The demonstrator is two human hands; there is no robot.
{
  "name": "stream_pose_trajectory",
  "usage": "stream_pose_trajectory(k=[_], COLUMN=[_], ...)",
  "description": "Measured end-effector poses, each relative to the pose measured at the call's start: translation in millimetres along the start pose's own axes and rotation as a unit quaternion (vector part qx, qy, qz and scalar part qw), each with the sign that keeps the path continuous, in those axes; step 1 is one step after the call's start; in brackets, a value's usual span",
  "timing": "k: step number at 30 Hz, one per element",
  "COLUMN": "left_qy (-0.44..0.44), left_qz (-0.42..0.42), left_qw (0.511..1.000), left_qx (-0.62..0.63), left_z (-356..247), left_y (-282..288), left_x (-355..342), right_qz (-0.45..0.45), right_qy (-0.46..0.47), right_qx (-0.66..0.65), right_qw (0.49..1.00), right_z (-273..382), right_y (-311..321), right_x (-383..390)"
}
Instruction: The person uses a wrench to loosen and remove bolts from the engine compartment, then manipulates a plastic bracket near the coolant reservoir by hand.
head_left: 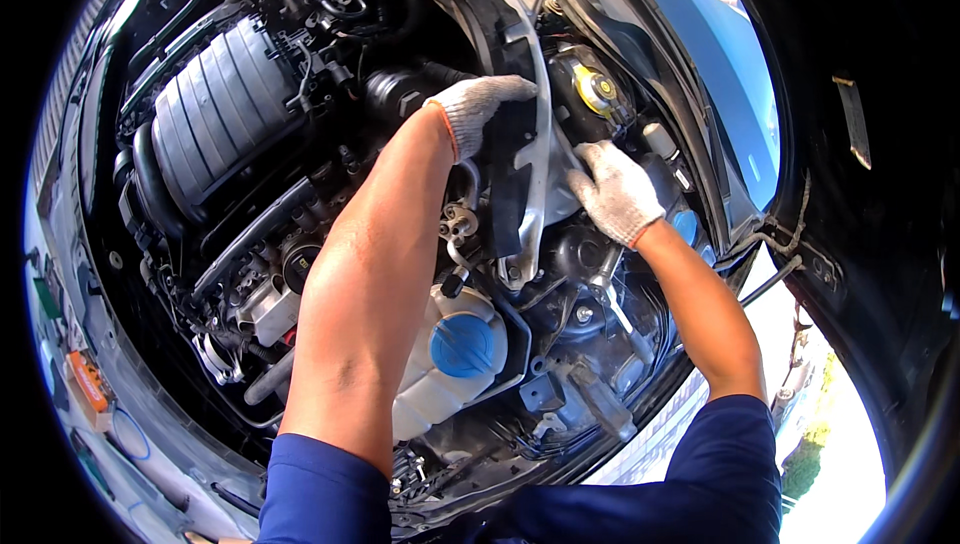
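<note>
A long silver metal brace (541,144) with a dark strip beside it runs down the middle of the engine bay. My left hand (482,112), in a pale knitted glove, reaches across the dark strip, its fingers closed over the brace's edge. Lower on the other side, my right hand (617,194), gloved the same way, has thumb and fingers at the grey side arm of the brace, gripping its edge. Just beyond the right hand sits a yellow reservoir cap (597,90). Below that hand lies a silver wrench-like tool (622,312).
The ribbed grey engine manifold (225,99) fills the left. A blue-capped pale tank (468,346) stands near my left forearm. Another blue cap (686,226) is by my right wrist. Beyond the bay's left edge lies an orange box (88,381). The dark raised hood (850,64) is at right.
</note>
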State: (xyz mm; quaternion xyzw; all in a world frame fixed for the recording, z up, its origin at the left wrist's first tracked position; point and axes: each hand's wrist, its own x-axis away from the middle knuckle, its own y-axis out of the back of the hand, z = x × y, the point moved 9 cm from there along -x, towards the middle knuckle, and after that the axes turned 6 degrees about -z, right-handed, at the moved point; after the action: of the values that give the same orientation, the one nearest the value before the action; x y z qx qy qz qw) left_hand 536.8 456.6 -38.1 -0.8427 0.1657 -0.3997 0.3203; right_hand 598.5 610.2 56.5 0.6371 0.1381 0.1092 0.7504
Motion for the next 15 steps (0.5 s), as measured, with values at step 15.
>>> stream_pose_trajectory(k=[15], left_qy=[-0.026], left_qz=[-0.025], left_qw=[0.999], left_qx=[-0.012], left_z=[-6], left_y=[-1], left_x=[1], right_qz=[0.057], right_qy=[0.046], right_qx=[-0.033], right_qw=[0.997], right_z=[-13], right_y=[-6], right_x=[-1])
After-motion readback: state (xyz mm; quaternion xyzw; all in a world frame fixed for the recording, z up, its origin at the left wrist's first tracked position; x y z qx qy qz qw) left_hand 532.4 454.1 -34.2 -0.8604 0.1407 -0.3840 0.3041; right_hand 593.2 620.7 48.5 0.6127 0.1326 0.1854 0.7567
